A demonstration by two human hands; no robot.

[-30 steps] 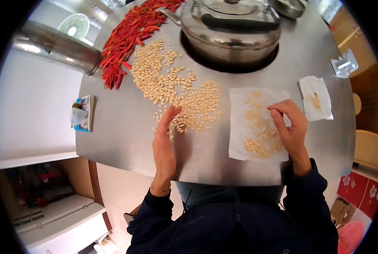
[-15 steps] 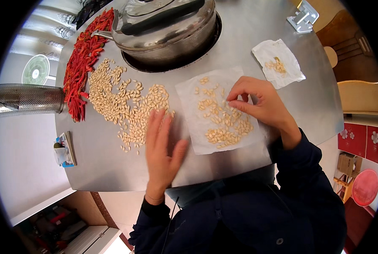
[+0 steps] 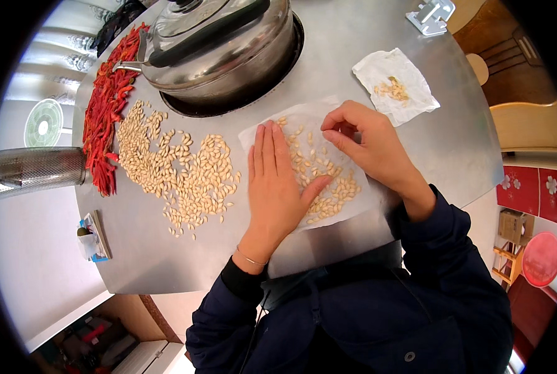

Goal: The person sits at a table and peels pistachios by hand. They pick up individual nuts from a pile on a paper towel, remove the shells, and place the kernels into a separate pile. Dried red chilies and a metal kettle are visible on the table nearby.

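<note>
My left hand (image 3: 272,187) lies flat with fingers stretched over the left part of a white paper sheet (image 3: 321,108), thumb spread across some seeds. Pale pumpkin seeds (image 3: 340,192) are scattered on this sheet. Over its right side my right hand (image 3: 375,146) has thumb and index finger pinched together; whatever is between them, if anything, is too small to make out. A larger spread of pumpkin seeds (image 3: 197,181) covers the bare metal tabletop to the left of my left hand.
Behind the seeds stands a large steel kettle (image 3: 228,71) in a round recess. Red chillies (image 3: 104,118) line the table's left edge, beside a perforated metal pipe (image 3: 38,171). A smaller white paper (image 3: 423,96) with yellowish bits lies back right, near a grey stand (image 3: 432,17).
My left hand has moved right, from beside the loose seeds onto the paper sheet. My right hand stays pinched over the sheet. The whole view has shifted slightly.
</note>
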